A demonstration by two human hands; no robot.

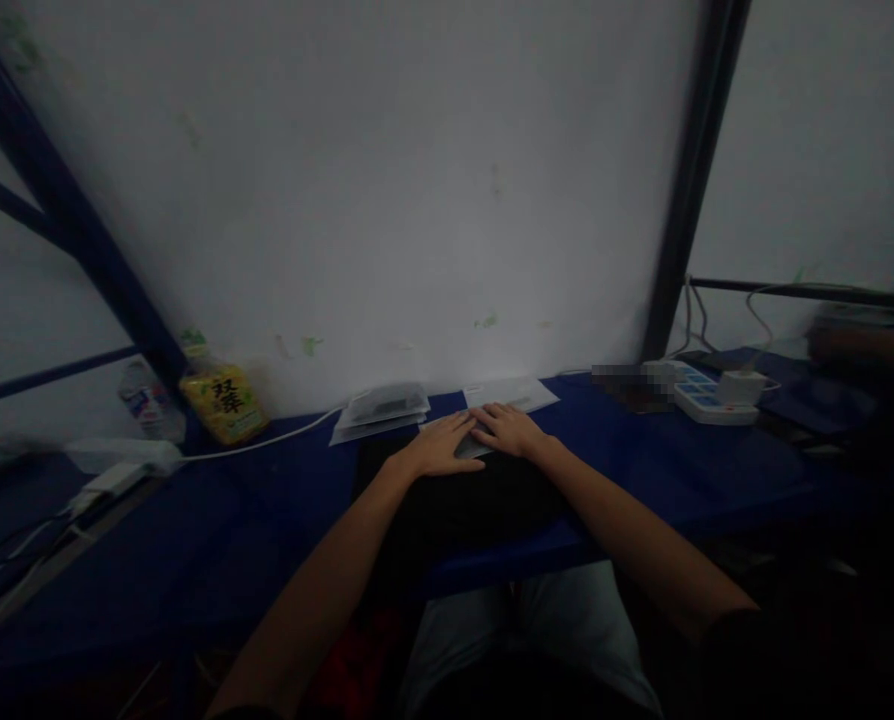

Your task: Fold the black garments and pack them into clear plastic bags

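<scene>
Both hands lie palm down near the middle of the desk (282, 520), the left hand (441, 447) with its thumb spread wide and the right hand (513, 431) beside it, fingertips meeting or overlapping. Under them is a pale sheet (480, 450) (too dim to tell if paper or plastic), lying at the back edge of a black mat (484, 505) that reaches to the desk's front edge. The flat palms probably keep the sheet from sliding, and the mat likely gives a soft base. A stack of clear packets (385, 402) and a white packet (526, 393) sit along the back edge, perhaps to be within easy reach. The yellow bottle (226, 402) stands by the left post (109, 285), seemingly out of the arms' way, and the power strip (706, 395) lies toward the back right, presumably so cords can reach.
</scene>
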